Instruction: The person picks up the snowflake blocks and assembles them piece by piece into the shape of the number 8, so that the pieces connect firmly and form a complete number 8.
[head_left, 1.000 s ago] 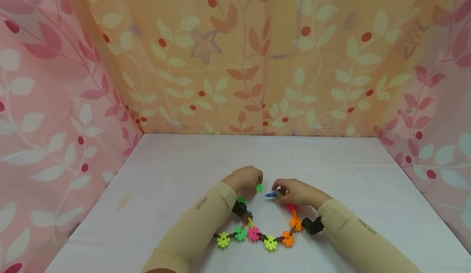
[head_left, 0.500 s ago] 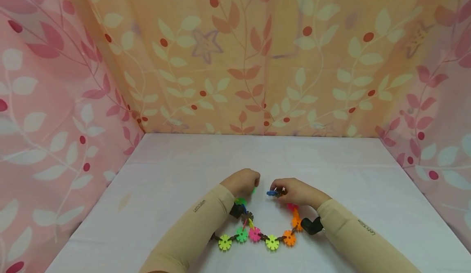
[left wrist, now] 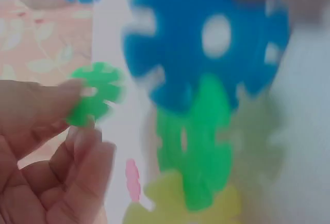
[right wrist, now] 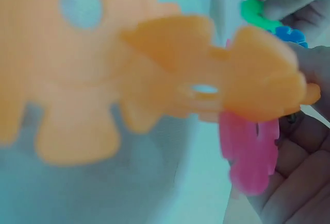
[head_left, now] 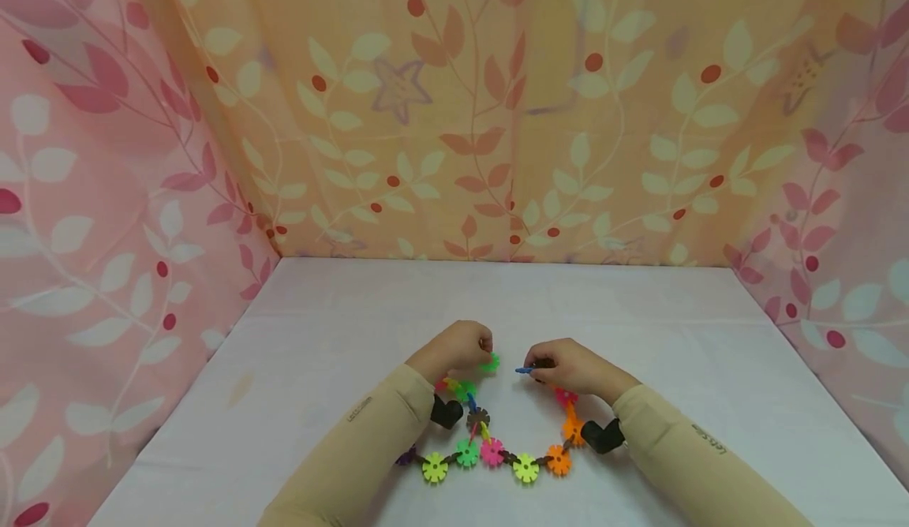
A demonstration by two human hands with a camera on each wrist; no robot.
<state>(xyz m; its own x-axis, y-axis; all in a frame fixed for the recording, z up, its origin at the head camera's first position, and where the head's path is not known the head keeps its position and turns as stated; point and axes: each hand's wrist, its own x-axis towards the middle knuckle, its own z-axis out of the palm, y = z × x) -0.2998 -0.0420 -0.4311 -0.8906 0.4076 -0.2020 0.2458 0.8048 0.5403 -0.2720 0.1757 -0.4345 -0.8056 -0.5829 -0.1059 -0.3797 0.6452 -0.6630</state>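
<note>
Between thumb and fingers my left hand (head_left: 458,347) pinches a loose green snowflake disc (left wrist: 105,87), a notched plastic connector. To its right, my right hand (head_left: 568,365) grips one end of a chain of interlocked snowflake discs, with a blue disc (head_left: 524,370) sticking out from the fingertips toward the left hand. The green and blue discs stand a short gap apart in the head view. From the right hand the chain runs down past a pink disc (right wrist: 252,154) and orange discs (head_left: 558,460), then curves left. Its other side passes under my left forearm.
The chain lies in a U on the white table (head_left: 341,298), with a yellow disc (head_left: 525,469) at its bottom and a brown disc (head_left: 479,418) on a branch. Dark wrist mounts (head_left: 602,437) hang close to the chain. Patterned cloth (head_left: 454,117) encloses the back and sides.
My left hand has drawn slightly left, away from the right hand, and the green disc it holds turned out of sight and back into view. The right hand has hardly moved, its blue disc tilting flatter.
</note>
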